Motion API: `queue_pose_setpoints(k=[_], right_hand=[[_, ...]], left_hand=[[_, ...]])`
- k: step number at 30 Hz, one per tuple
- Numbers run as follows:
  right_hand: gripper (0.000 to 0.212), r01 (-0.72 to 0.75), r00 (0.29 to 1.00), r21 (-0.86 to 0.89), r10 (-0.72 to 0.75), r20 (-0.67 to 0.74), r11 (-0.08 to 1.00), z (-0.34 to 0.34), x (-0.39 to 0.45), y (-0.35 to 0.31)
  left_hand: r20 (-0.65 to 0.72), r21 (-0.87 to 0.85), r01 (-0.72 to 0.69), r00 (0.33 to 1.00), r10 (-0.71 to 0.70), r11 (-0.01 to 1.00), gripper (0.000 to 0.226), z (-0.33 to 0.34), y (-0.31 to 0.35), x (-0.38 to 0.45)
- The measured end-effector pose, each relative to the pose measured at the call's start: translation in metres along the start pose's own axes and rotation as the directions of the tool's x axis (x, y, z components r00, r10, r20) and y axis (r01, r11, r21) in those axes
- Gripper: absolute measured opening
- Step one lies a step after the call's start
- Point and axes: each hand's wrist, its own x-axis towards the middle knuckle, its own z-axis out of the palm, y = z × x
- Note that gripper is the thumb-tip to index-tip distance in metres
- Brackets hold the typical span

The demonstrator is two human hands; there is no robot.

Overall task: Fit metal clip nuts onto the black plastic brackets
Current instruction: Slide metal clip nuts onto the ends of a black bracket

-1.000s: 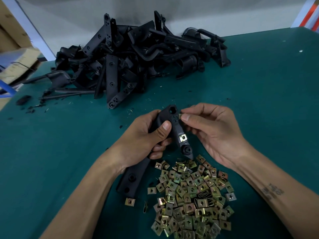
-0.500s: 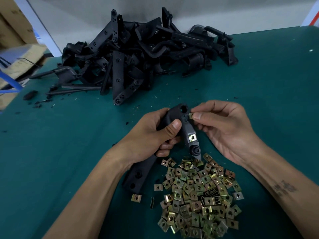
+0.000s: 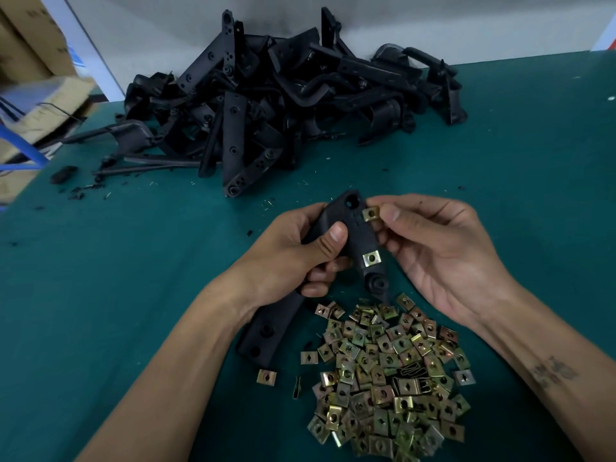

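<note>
Between my two hands, just above the heap of loose clip nuts (image 3: 386,381), sits the black plastic bracket (image 3: 358,241) I am working on. My left hand (image 3: 293,258) grips it around the middle, thumb laid across its front face and the other fingers curled behind, so its long axis runs from the upper end with the round hole, near my right fingertips, down and to the left, where its lower end rests on the green table (image 3: 116,295). A short second leg branches down toward the heap and already carries a fitted clip nut (image 3: 371,258) on its face. My right hand (image 3: 443,258) pinches a second clip nut (image 3: 371,214) between thumb and forefinger, the other fingers loosely curled behind. That nut lies right at the bracket's right-hand edge, just below the round hole and touching or nearly touching the plastic; I cannot tell whether it has begun to straddle the edge. What matters, I judge, is that the nut lies to the right of the bracket, so it must slide leftward, across the long axis, while my left hand braces against that push. My right hand is the nearer one to the seat. If the nut tilts, it may jam or slip from my pinch. Beyond, against the wall, lies the pile of brackets (image 3: 283,105).
</note>
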Motion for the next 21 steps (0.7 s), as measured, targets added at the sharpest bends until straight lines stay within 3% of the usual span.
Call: queue_pose_setpoints(k=[5, 10, 16, 21], right_hand=[[0.013, -0.117, 0.992, 0.165, 0.109, 0.057, 0.979, 0.0051, -0.0018, -0.0002], [0.013, -0.255, 0.966, 0.219, 0.238, 0.101, 0.942, 0.0068, -0.0026, -0.0057], [0.009, -0.344, 0.939, 0.251, 0.333, 0.086, 0.905, 0.0053, -0.0009, -0.0076], [0.005, -0.250, 0.967, 0.127, 0.255, -0.024, 0.960, 0.0046, 0.0013, -0.0036]], left_hand=[[0.095, -0.062, 0.004, 0.995, 0.002, 0.998, 0.057, -0.0005, -0.0004, -0.0006], [0.159, -0.106, 0.011, 0.987, 0.006, 0.994, 0.055, 0.0009, 0.0001, -0.0009], [0.113, -0.076, 0.003, 0.994, 0.006, 0.997, 0.045, 0.0017, 0.0019, -0.0010], [0.011, -0.054, 0.006, 1.000, -0.005, 0.999, 0.034, 0.0016, -0.0014, -0.0002]])
